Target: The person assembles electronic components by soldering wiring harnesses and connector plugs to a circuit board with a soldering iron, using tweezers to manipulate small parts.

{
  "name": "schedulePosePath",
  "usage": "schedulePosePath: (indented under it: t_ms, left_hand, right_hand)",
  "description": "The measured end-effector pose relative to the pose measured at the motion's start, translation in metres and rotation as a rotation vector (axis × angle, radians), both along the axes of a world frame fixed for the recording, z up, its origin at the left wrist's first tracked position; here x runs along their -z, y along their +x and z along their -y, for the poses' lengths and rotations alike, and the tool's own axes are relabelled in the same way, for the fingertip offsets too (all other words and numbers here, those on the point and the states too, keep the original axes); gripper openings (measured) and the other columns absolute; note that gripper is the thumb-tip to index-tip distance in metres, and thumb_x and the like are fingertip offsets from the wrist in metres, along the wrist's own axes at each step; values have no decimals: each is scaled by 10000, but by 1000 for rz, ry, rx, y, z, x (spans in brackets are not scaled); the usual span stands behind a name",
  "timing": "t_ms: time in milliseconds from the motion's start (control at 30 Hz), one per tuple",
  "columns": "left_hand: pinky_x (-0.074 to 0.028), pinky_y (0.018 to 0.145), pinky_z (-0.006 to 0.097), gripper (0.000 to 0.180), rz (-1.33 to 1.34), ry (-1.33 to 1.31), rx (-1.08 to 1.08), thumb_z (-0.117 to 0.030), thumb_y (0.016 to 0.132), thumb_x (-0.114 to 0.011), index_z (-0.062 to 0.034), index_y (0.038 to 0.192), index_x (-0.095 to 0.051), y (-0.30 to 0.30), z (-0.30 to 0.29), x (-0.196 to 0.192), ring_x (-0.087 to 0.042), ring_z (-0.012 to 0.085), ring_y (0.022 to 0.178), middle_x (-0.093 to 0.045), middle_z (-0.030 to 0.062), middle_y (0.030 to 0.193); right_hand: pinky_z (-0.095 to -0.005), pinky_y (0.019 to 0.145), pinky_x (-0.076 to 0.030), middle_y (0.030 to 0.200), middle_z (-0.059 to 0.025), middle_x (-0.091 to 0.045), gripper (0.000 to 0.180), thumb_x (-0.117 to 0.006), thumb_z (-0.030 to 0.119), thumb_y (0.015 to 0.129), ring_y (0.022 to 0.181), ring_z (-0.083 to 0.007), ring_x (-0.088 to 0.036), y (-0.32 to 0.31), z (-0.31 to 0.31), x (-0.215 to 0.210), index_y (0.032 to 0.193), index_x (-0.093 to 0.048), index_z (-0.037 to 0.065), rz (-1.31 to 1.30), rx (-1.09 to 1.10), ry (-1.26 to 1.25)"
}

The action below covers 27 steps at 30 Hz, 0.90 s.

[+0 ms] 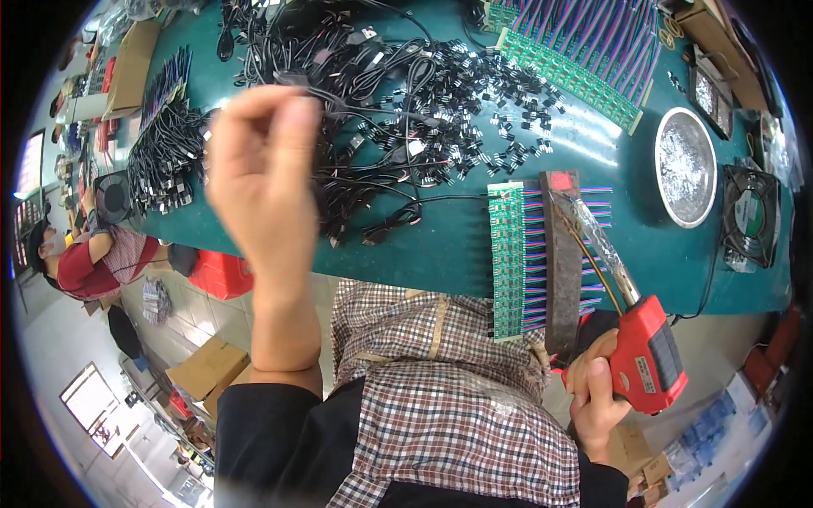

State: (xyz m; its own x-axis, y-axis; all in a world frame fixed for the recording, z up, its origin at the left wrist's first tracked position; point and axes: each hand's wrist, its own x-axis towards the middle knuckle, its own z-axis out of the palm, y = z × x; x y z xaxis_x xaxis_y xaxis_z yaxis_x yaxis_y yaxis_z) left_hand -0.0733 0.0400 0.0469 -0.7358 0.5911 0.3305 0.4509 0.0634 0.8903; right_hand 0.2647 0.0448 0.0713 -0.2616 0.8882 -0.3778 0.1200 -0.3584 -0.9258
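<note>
My left hand [258, 173] is raised above the green table [440, 241], fingers pinched together on a thin black cable [292, 80] that leads up into the tangled pile of black cables [364, 110]. My right hand [593, 394] grips a red soldering gun [648, 356] by its handle. The gun's long tip [593, 229] points up over a dark wooden bar [561, 254]. That bar lies across a strip of green circuit boards [506, 258] with coloured wires [533, 271] at the table's near edge.
More green boards with purple wires [584, 51] lie at the far right. A round metal dish [686, 165] and a small fan [749, 216] sit to the right. Cardboard boxes [131, 68] stand far left. Another person [85, 262] sits at the left.
</note>
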Motion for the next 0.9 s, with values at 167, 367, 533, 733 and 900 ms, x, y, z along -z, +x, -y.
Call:
schedulePosePath:
  t_ms: [167,367,533,733,900]
  left_hand:
    - [-514,1034,459,178,39,484,-21,-94,1057,-500,64,1073,-581,-34,4,-28,-645,299,1073,-660,206,1090]
    - [-556,954,437,187,4,663,66,-73,1062,-468,72,1076,-584,-18,-12,-55,-631,280,1007,-634,216,1106]
    - [-380,633,221,123,-98,59,199,-83,969,-596,22,1009,-646,37,-13,-62,-506,99,738,-640,101,1001]
    - [-363,512,208,100,-128,-423,520,5,800,-772,-62,851,-717,76,-13,-11,-472,50,595,-609,3,788]
    - [-364,486,232,91,-155,-504,421,-59,789,-793,-85,818,-712,87,-12,7,-455,75,548,-614,-10,758]
  right_hand:
    - [-260,403,-339,694,-40,-452,185,-584,149,950,398,-67,-333,2,-3,3,931,-484,-6,7,-52,48]
    - [-258,402,-336,691,-33,-444,187,-577,154,957,402,-68,-341,2,-2,1,903,-480,3,11,-60,47]
    - [-257,405,-338,689,-32,-443,196,-580,159,954,404,-71,-345,6,-3,2,885,-475,9,-17,-53,29]
    - [-258,408,-335,696,-37,-458,191,-583,159,949,403,-73,-342,10,-2,3,889,-481,10,-20,-56,27]
    - [-271,418,-337,657,-25,-446,151,-586,126,950,415,-82,-362,13,-1,0,919,-487,16,65,-142,-1]
